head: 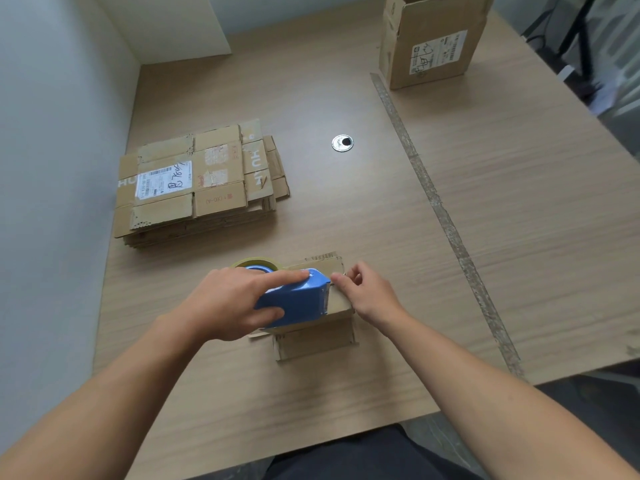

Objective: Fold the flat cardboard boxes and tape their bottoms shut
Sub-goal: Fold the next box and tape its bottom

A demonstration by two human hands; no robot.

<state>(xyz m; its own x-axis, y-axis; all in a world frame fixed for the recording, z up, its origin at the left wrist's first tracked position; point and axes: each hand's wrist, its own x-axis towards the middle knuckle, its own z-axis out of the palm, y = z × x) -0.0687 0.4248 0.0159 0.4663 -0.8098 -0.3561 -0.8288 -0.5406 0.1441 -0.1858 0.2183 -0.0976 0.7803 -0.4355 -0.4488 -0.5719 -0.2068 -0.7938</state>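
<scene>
Blue dispenser point(298, 299), one; boxes point(318, 341) point(436, 46), two; stack point(194, 188), one.

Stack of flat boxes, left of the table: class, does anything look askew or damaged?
Yes. The stack of flat boxes is piled unevenly, lower sheets jutting out rightward; the top sheet shows torn patches and ragged edges.

Blue tape dispenser point(298, 299), brown cardboard boxes point(197, 188), pale wood-grain table point(485, 202).
</scene>
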